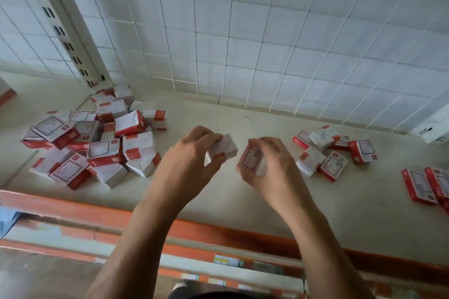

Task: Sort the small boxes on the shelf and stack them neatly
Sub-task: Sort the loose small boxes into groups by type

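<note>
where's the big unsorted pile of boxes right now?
Head view: the big pile sits on the left side of the shelf, below the slotted upright at the back corner, just left of the left hand.

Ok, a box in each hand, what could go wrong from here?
The left hand holds one box, the right hand a second box, by the fingers only; either might slip. The jumbled pile could slide if nudged. The far-right boxes lie nearest the front edge, easily knocked off.
</note>
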`<state>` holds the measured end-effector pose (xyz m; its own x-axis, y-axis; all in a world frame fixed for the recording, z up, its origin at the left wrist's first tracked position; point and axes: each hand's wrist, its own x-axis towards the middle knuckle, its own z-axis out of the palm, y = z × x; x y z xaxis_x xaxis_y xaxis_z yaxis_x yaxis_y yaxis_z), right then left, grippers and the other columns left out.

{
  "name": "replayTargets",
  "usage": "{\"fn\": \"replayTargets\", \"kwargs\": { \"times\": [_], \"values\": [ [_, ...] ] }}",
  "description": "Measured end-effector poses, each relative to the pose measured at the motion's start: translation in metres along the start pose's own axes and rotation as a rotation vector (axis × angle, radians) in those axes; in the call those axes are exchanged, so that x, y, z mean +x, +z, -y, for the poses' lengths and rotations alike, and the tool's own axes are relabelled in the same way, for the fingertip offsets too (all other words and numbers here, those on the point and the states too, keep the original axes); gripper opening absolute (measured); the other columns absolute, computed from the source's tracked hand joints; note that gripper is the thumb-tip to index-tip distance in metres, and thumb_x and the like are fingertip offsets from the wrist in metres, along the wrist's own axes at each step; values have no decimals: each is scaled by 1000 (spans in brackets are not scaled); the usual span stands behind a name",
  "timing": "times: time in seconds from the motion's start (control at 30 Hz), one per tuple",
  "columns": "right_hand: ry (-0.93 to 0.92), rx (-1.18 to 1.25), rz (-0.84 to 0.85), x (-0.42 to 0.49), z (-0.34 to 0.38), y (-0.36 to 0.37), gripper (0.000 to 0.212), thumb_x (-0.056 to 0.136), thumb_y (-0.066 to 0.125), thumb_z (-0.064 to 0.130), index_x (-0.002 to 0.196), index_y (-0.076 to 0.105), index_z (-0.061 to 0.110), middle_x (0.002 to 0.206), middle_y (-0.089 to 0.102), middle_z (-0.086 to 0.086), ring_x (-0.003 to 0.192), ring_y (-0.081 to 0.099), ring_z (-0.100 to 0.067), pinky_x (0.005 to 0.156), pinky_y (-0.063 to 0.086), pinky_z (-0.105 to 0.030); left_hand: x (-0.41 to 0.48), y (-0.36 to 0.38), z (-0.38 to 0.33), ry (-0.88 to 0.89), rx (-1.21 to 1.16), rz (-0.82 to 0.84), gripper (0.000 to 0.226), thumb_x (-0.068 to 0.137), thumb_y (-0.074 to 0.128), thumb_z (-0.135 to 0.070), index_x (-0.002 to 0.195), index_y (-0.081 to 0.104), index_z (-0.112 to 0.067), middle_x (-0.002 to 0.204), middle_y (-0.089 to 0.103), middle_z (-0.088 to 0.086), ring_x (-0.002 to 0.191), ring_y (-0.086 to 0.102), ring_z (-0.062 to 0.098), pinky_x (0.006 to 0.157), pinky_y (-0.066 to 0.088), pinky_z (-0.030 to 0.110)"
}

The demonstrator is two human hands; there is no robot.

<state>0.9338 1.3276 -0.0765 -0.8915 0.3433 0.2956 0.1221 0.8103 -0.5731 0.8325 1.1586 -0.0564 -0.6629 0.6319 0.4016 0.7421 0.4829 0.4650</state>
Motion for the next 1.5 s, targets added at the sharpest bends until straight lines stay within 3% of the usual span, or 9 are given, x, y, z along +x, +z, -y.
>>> {"fn": "replayTargets", "kwargs": {
  "times": [0.07, 0.4, 0.57, 0.7, 0.83, 1.0, 1.1, 1.23, 1.5],
  "values": [
    [-45, 62, -11, 4, 14, 9, 54, 76, 82, 30, 121, 62, 11, 117, 58, -3, 107, 58, -19, 92, 47, -24, -10, -12, 7, -27, 7, -20, 38, 81, 75, -23, 117, 66, -13, 110, 61, -2, 87, 63, 21, 68, 56, 40],
    [-186, 177, -3, 18, 71, 50, 54, 74, 85, 26, 120, 63, 11, 118, 59, -2, 111, 58, -18, 97, 48, -33, -54, -67, 49, -154, 83, -147, 41, 78, 78, -19, 116, 67, -10, 111, 63, 1, 91, 64, 22, 74, 55, 36],
    [-235, 218, -18, 24, 98, 72, 51, 75, 84, 24, 119, 63, 9, 117, 59, -3, 110, 58, -18, 96, 47, -30, -65, -87, 80, -231, 155, -235, 40, 78, 78, -18, 116, 67, -9, 113, 64, 4, 92, 65, 24, 74, 54, 33],
    [-225, 213, 13, 23, 107, 85, 52, 75, 83, 26, 121, 63, 12, 119, 58, 0, 112, 58, -16, 96, 48, -31, -64, -82, 100, -317, 165, -333, 32, 83, 75, -20, 112, 68, -9, 107, 64, 6, 83, 64, 27, 64, 53, 36],
    [-198, 200, -4, 23, 109, 90, 52, 73, 85, 26, 117, 64, 11, 116, 59, 0, 110, 59, -17, 95, 48, -32, -57, -77, 103, -334, 166, -371, 30, 82, 75, -19, 109, 69, -9, 107, 63, 6, 86, 62, 27, 62, 49, 31],
    [-167, 154, -61, 23, 109, 90, 49, 75, 84, 26, 117, 64, 10, 115, 59, -1, 109, 59, -17, 95, 48, -31, -44, -79, 117, -414, 174, -398, 29, 82, 73, -19, 108, 66, -7, 108, 60, 10, 93, 59, 33, 71, 46, 35],
    [-138, 132, -76, 21, 108, 87, 50, 76, 83, 28, 119, 63, 10, 117, 58, -1, 110, 58, -16, 94, 49, -31, -40, -80, 115, -396, 246, -398, 32, 81, 73, -19, 110, 67, -9, 113, 59, 13, 103, 51, 36, 83, 39, 36],
    [-101, 127, -113, 13, 101, 77, 50, 76, 82, 30, 118, 63, 10, 117, 58, -1, 110, 58, -16, 94, 49, -30, -35, -77, 96, -295, 221, -392, 35, 82, 69, -20, 116, 67, -13, 118, 57, 11, 107, 46, 34, 89, 39, 38],
    [39, 20, -206, -26, 55, 24, 53, 79, 74, 39, 122, 61, 12, 119, 58, -1, 112, 56, -11, 93, 52, -21, -10, -28, 26, 16, -10, -137, 27, 87, 67, -20, 112, 66, -12, 113, 63, 3, 101, 61, 24, 78, 52, 36]
  ]
}}
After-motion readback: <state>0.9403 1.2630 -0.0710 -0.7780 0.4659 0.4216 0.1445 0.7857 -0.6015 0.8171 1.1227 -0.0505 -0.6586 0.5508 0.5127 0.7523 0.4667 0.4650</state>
